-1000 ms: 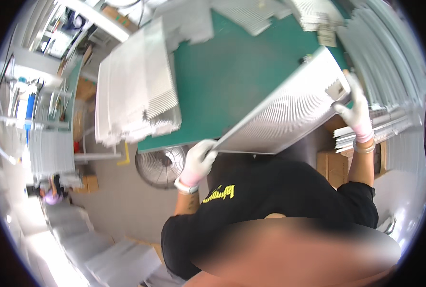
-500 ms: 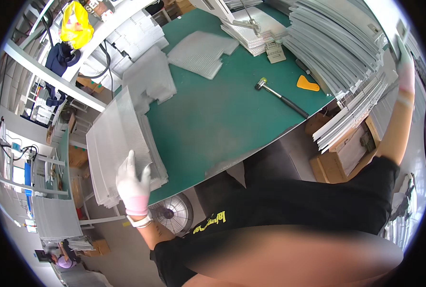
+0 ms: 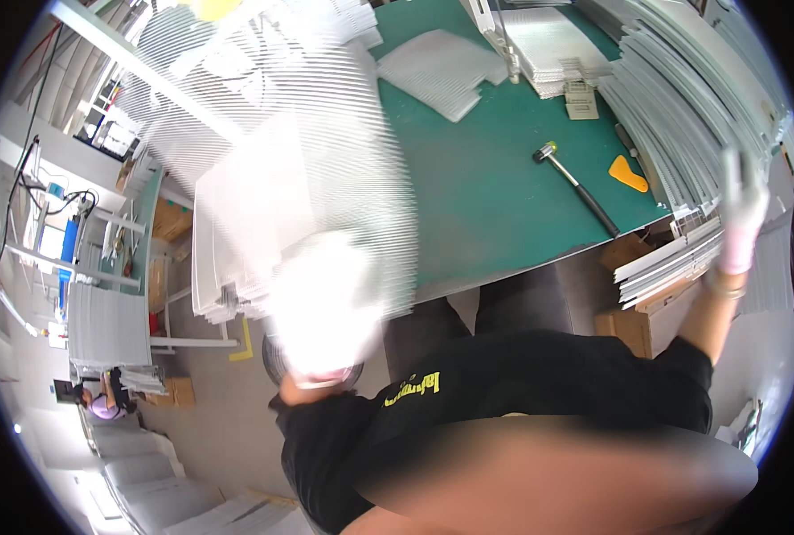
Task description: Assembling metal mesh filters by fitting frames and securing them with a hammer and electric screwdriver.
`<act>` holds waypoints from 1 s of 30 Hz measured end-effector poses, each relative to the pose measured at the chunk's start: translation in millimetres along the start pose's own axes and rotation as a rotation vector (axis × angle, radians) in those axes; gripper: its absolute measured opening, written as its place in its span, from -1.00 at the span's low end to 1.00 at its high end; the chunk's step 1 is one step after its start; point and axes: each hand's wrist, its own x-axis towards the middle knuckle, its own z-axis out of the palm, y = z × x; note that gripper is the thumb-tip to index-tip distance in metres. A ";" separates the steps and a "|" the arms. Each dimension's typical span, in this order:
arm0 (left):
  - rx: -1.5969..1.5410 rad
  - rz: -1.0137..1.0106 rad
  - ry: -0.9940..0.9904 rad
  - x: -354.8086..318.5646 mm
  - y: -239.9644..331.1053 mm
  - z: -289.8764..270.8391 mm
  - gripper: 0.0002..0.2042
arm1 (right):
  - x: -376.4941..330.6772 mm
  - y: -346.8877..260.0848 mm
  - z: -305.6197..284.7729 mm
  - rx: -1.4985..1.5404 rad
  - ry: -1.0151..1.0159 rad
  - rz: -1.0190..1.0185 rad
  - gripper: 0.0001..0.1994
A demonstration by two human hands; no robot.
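My left hand (image 3: pixel 324 299), white-gloved, overexposed and smeared by motion, grips the near edge of a translucent ribbed plastic sheet (image 3: pixel 361 169). The sheet is raised and tilted above a stack of similar pale sheets (image 3: pixel 228 214) at the table's left edge, covering part of it. On the far right, my gloved right hand (image 3: pixel 744 203) is open, fingers stretched out, beside a tall pile of grey-white panels (image 3: pixel 682 107). It holds nothing that I can see; whether it touches the pile I cannot tell.
The green table (image 3: pixel 468 205) carries a hammer (image 3: pixel 580 192) with a black handle, a yellow scraper (image 3: pixel 628 174) and notched translucent sheets (image 3: pixel 450 73). More stacked sheets (image 3: pixel 553 49) stand at the back. A white frame post (image 3: pixel 147 71) crosses on the left. Cardboard boxes (image 3: pixel 624 332) sit below the right side.
My left hand has taken hold of the ribbed sheet and lifted it off the stack toward me. My right hand has come lower and nearer along the panel pile. The view has shifted left.
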 end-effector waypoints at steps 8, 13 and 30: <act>-0.402 0.028 -1.047 -40.8 98.2 170.6 -0.58 | -155.4 -194.5 193.5 0.436 -0.921 -0.692 -0.42; -0.307 -0.082 -0.690 -59.4 11.5 190.5 -0.34 | -118.6 -238.8 222.6 0.242 -1.127 -0.943 -0.38; -0.263 -0.408 -0.792 -109.6 -42.3 216.1 -0.21 | 94.1 -503.3 443.5 0.537 -0.494 -0.557 -0.48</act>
